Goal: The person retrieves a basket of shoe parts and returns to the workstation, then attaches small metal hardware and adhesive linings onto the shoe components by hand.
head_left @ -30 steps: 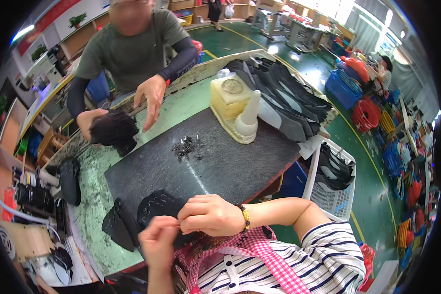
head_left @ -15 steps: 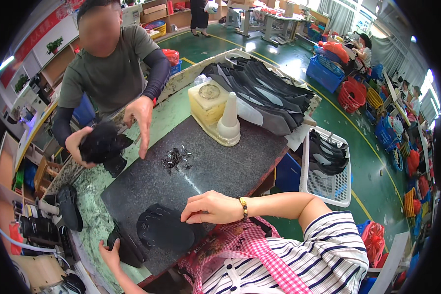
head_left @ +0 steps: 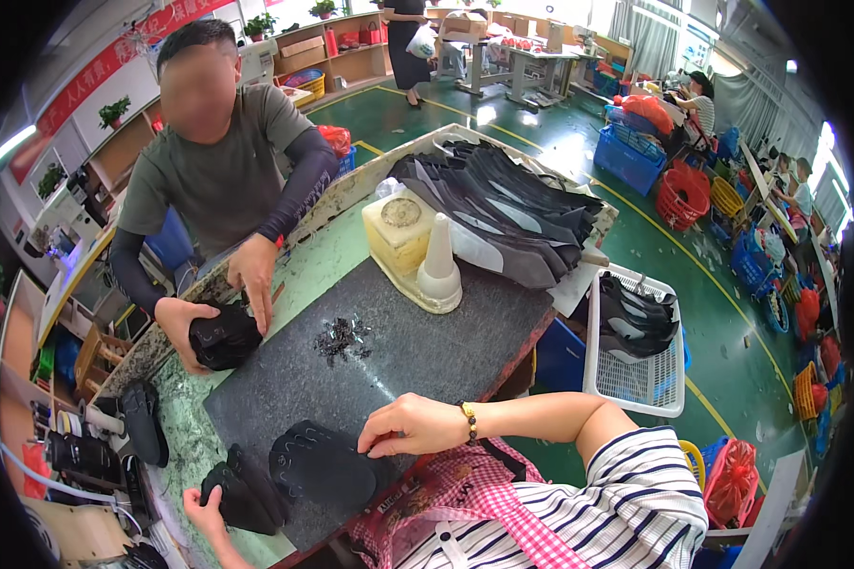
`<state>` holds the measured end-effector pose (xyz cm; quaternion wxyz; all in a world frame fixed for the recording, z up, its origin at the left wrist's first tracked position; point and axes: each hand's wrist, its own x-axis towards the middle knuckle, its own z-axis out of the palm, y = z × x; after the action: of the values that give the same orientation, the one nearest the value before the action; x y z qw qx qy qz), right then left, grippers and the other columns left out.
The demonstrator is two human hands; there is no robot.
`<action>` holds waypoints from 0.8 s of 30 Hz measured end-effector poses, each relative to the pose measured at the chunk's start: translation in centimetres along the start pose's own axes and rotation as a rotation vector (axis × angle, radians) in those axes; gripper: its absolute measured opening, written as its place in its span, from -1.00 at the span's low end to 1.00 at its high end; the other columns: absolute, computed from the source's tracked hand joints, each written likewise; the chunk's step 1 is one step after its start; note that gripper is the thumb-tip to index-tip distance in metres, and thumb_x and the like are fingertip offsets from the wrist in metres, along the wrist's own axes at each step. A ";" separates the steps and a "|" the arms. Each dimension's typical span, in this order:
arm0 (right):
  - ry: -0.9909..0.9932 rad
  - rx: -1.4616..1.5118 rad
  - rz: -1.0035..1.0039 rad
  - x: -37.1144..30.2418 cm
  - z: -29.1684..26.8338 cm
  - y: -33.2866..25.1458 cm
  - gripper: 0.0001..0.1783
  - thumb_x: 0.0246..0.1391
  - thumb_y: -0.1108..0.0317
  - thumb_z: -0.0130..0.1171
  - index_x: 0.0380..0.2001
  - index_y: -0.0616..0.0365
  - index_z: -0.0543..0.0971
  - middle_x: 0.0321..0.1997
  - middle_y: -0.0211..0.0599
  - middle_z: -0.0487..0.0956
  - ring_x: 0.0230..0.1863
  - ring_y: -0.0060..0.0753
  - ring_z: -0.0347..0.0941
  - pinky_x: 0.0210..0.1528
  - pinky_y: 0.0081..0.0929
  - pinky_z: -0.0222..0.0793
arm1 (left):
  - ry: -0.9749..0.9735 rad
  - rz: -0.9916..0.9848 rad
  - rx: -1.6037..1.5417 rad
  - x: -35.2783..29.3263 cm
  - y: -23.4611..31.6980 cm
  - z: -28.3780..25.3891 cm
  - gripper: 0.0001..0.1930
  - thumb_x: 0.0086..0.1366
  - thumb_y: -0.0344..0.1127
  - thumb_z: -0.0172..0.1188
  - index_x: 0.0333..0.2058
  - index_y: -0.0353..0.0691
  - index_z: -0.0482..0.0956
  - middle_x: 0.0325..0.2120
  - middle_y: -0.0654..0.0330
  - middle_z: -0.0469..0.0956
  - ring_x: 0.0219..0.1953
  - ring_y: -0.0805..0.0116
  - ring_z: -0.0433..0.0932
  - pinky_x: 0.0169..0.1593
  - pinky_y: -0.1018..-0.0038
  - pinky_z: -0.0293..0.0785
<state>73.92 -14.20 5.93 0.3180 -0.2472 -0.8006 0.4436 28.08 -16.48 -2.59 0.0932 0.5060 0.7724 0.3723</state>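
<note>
My left hand (head_left: 205, 513) grips the near-left edge of a stack of black pieces (head_left: 247, 493), its thumb lying over the edge. Beside it, a rounded stack of black shoe-upper pieces (head_left: 323, 467) rests on the dark grey board (head_left: 465, 346), small pale loops showing along its far-left edge. My right hand (head_left: 416, 424) is closed at that stack's right edge, fingertips pinched together. What the pinch holds, if anything, is hidden. Across the table, a co-worker's two hands (head_left: 182, 327) hold a black bundle (head_left: 226, 337).
Dark scraps (head_left: 343, 339) lie on the board. Beyond them stand a yellowish glue pot (head_left: 399, 228) and white cone (head_left: 439, 270). Black-and-grey cut pieces (head_left: 512, 213) are piled at the far right. A white basket (head_left: 636, 391) stands right of the table; black shoes (head_left: 143, 424) lie left.
The stack at my left hand is tipped up and shows more of its face. The co-worker's free hand has come down onto the bundle, now lower at the board's edge. My right hand barely moves.
</note>
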 end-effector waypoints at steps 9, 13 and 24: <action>0.066 0.024 -0.012 0.4 -0.5 0.8 -0.82 -0.07 0.43 0.18 -0.33 0.20 0.56 -0.42 -0.26 0.59 -0.43 -0.35 0.53 -0.36 -0.49 0.40 | -0.262 -0.400 -0.743 -0.6 -0.3 -1.0 -0.60 0.00 -0.61 0.22 -0.12 -0.34 0.43 -0.27 0.11 0.52 -0.28 0.30 0.54 -0.21 0.42 0.50; 0.076 0.004 0.062 -0.4 -1.1 0.4 -0.84 -0.05 0.40 0.19 -0.35 0.20 0.56 -0.47 -0.25 0.59 -0.46 -0.36 0.54 -0.37 -0.49 0.41 | -0.169 -0.403 -0.930 -1.1 0.1 -1.4 -0.65 0.13 -0.51 0.17 -0.08 -0.37 0.40 -0.22 0.11 0.52 -0.22 0.29 0.52 -0.15 0.41 0.47; 0.041 0.001 0.076 0.5 -0.6 0.3 -0.84 -0.04 0.38 0.22 -0.37 0.19 0.55 -0.44 -0.27 0.59 -0.40 -0.38 0.55 -0.32 -0.51 0.43 | 0.156 -0.173 -0.305 -0.9 -2.3 -1.4 -0.61 0.17 -0.38 0.19 -0.03 -0.36 0.39 -0.15 0.08 0.48 -0.17 0.29 0.46 -0.05 0.40 0.37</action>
<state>74.06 -13.36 6.06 0.3174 -0.2861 -0.7838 0.4505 26.14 -18.35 -3.34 0.1406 0.3874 0.7525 0.5138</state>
